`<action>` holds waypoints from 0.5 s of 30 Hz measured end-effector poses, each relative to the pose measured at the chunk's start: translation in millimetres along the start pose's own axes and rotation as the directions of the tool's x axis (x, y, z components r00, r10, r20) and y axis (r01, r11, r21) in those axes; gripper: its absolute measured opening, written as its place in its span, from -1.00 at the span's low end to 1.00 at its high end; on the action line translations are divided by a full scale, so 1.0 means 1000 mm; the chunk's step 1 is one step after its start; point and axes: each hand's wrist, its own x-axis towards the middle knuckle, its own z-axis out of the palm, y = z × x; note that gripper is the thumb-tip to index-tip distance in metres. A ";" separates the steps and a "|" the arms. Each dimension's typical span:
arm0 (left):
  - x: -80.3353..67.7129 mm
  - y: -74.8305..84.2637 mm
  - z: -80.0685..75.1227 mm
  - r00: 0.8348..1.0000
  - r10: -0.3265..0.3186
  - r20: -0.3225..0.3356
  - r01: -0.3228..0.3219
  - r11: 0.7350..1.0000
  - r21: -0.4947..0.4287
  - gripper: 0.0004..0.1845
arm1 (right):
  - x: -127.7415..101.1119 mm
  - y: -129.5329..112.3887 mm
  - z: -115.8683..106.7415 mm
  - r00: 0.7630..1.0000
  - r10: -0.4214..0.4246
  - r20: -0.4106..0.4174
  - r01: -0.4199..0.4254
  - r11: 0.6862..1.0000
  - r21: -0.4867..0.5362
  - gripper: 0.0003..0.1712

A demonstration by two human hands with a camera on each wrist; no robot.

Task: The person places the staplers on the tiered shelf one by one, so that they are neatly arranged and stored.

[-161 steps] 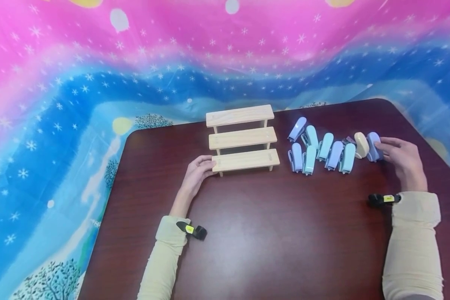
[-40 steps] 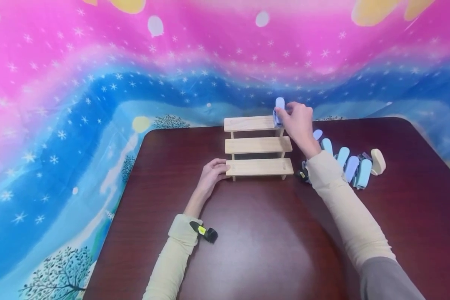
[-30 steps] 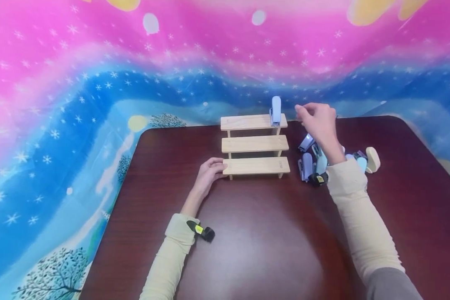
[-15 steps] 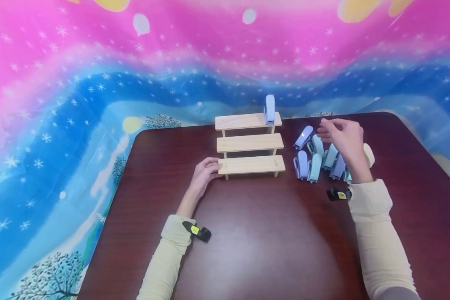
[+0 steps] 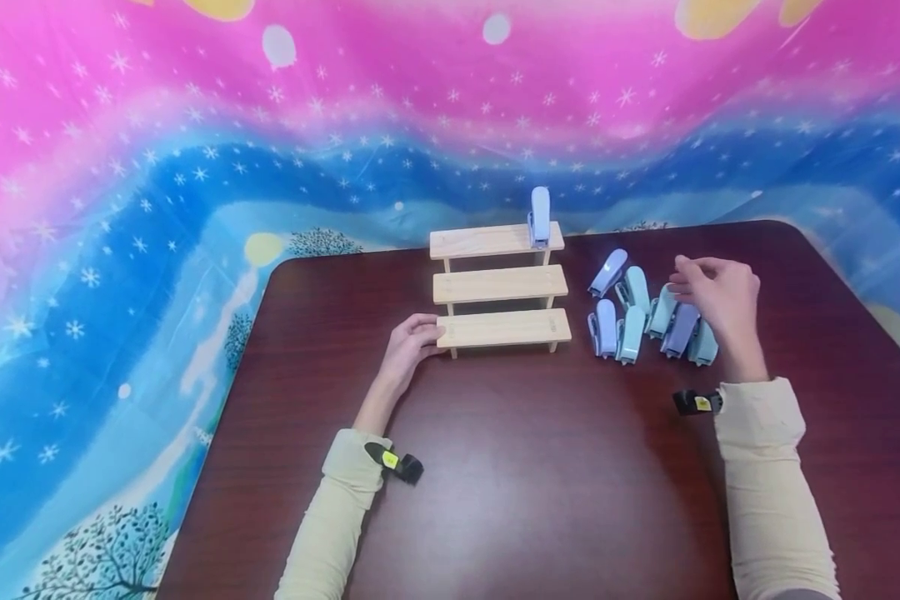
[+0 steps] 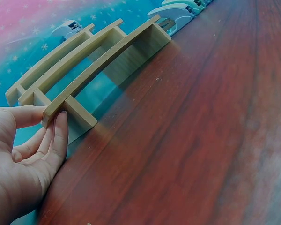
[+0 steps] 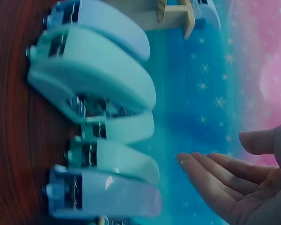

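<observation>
My left hand (image 5: 405,354) pinches the left end of the lowest step of a three-tier wooden stand (image 5: 504,327). In the left wrist view the thumb lies over the board (image 6: 103,64) and the fingers under it. A lavender stapler (image 5: 541,217) stands at the right end of the top step. My right hand (image 5: 723,308) hovers over the stapler group at the right, thumb apart from loosely bent fingers, holding nothing. Below it are a purple stapler (image 5: 679,331) and a mint stapler (image 5: 703,343). The right wrist view shows the hand (image 7: 239,183) apart from the staplers. The cream stapler is hidden behind this hand.
Other staplers stand close together right of the stand, among them a lavender one (image 5: 605,327), a mint one (image 5: 630,335) and a tilted lavender one (image 5: 608,272). A patterned cloth (image 5: 390,108) hangs behind the dark wooden table (image 5: 495,500).
My right hand took the lavender stapler from the far right, stood it on the top step, let go and moved back right over the group. My left hand kept its grip on the stand.
</observation>
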 end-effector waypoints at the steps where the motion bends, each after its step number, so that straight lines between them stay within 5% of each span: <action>1: 0.000 0.000 0.000 1.000 0.001 -0.001 -0.001 1.000 0.001 -0.64 | 0.000 0.002 -0.002 1.000 0.004 -0.002 -0.004 1.000 -0.006 -0.21; 9: 0.001 -0.001 0.000 1.000 0.000 -0.008 0.000 1.000 0.004 -0.67 | 0.002 0.012 -0.005 0.997 0.049 0.068 -0.039 0.990 -0.132 -0.11; 15: 0.001 -0.001 0.000 1.000 0.016 -0.011 -0.016 1.000 0.000 -0.69 | 0.005 0.011 0.005 0.987 0.052 0.149 -0.037 0.994 -0.106 -0.11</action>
